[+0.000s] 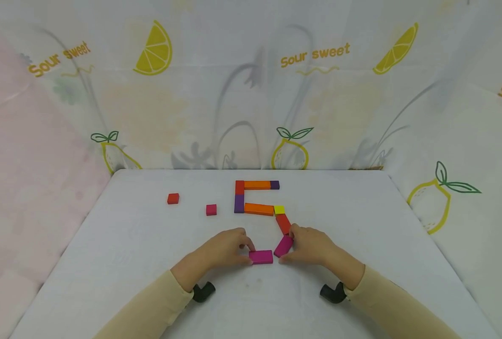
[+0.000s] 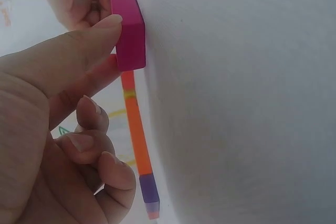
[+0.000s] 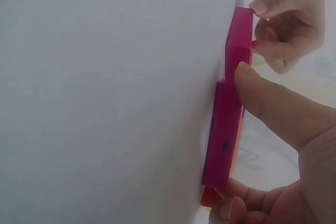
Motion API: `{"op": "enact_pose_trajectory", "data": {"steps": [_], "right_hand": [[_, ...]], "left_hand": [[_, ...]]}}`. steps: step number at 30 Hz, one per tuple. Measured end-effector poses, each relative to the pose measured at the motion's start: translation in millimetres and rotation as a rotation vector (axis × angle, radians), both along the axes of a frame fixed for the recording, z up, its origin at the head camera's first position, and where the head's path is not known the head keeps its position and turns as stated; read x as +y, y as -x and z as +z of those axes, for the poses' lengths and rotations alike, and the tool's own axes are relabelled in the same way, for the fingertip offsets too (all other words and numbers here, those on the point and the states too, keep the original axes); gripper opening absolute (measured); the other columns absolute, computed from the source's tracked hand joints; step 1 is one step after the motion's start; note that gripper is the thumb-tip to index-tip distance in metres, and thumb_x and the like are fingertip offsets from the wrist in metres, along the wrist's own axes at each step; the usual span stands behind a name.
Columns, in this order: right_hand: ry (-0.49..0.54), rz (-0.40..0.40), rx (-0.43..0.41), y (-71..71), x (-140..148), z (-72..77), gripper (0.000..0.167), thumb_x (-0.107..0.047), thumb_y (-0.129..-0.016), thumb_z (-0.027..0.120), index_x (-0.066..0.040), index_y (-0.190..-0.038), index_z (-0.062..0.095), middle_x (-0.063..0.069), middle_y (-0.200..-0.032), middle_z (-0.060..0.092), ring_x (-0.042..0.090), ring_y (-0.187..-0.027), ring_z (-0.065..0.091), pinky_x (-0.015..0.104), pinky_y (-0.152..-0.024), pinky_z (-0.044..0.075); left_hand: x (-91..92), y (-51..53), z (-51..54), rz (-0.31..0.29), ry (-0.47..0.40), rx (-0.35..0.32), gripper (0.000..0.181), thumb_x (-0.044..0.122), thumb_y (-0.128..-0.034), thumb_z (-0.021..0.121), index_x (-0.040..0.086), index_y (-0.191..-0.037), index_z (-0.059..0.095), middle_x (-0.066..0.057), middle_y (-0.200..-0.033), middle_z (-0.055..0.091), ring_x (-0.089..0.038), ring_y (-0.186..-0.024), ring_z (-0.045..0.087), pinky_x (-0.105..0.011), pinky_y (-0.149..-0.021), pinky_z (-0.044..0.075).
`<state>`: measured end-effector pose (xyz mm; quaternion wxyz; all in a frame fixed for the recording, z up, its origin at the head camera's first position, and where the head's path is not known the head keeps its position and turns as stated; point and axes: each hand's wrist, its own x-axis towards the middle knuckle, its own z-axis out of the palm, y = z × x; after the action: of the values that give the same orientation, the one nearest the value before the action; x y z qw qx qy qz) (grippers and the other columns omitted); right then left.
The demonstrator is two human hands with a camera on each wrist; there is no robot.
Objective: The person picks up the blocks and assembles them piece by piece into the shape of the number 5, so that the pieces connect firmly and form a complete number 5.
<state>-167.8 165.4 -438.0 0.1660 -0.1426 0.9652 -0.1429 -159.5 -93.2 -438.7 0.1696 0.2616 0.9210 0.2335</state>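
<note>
Okay, so your left hand (image 1: 225, 249) has the left magenta block (image 1: 261, 257) in a thumb-and-index pinch, flat on the white table (image 1: 107, 263). The head cam mostly shows the back of that hand; it's your left wrist cam that shows the other three fingers loosely curled, clear of the block.

Your right hand (image 1: 312, 247) pinches the right magenta block (image 1: 283, 246) end to end, thumb at the near end. That one sits at 2 o'clock from its twin, tilted. Head view gives you a slim gap between the two; the right wrist cam lines them up so you can't see it. That cam does show a dark mark (image 3: 226, 146) on the block's side, which the head view misses.

From overhead, a red block (image 1: 283, 224) is at 12 o'clock from the right magenta one, then a yellow cube (image 1: 279, 210), with an orange block (image 1: 259, 209) at the cube's 9. A red cube (image 1: 173, 198) and a pink cube (image 1: 211, 210) sit apart, around 10 o'clock from your left hand's block.
</note>
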Motion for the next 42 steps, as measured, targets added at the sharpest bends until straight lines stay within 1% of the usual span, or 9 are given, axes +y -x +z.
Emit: {"op": "enact_pose_trajectory", "data": {"steps": [10,18,32,42], "right_hand": [[0.006,-0.009,0.009,-0.3,0.1,-3.8,0.062,-0.053,-0.068,0.088,-0.013,-0.103,0.055,-0.002,-0.075,0.054,0.015,-0.067,0.052,0.031,-0.061,0.044],[0.009,-0.015,0.013,-0.4,-1.1,-3.8,0.062,-0.052,-0.068,0.088,-0.013,-0.102,0.055,-0.002,-0.074,0.054,0.015,-0.066,0.053,0.031,-0.061,0.044],[-0.007,-0.030,0.011,-1.8,-3.7,-1.5,0.062,-0.053,-0.068,0.088,-0.012,-0.102,0.054,-0.002,-0.075,0.054,0.015,-0.068,0.053,0.031,-0.061,0.045],[-0.012,-0.018,0.024,-1.9,-4.0,-1.6,0.061,-0.052,-0.069,0.087,-0.012,-0.101,0.054,-0.002,-0.073,0.054,0.015,-0.066,0.052,0.030,-0.061,0.044]], "left_hand": [[0.4,-0.7,2.5,0.000,-0.001,0.002,0.023,0.033,-0.0843,0.081,0.024,-0.105,0.077,0.010,-0.088,0.057,-0.008,-0.086,0.054,-0.025,-0.075,0.050],[-0.5,-0.7,3.4,-0.016,0.004,0.012,0.023,0.033,-0.0843,0.082,0.025,-0.105,0.077,0.010,-0.088,0.057,-0.008,-0.086,0.054,-0.025,-0.076,0.050],[0.4,-0.4,1.0,-0.015,0.004,0.010,0.023,0.033,-0.0844,0.081,0.025,-0.106,0.077,0.011,-0.088,0.057,-0.008,-0.086,0.054,-0.025,-0.076,0.050],[0.6,-0.2,1.4,-0.009,0.004,0.007,0.025,0.034,-0.0840,0.082,0.024,-0.106,0.077,0.011,-0.088,0.056,-0.008,-0.086,0.054,-0.025,-0.075,0.050]]}}
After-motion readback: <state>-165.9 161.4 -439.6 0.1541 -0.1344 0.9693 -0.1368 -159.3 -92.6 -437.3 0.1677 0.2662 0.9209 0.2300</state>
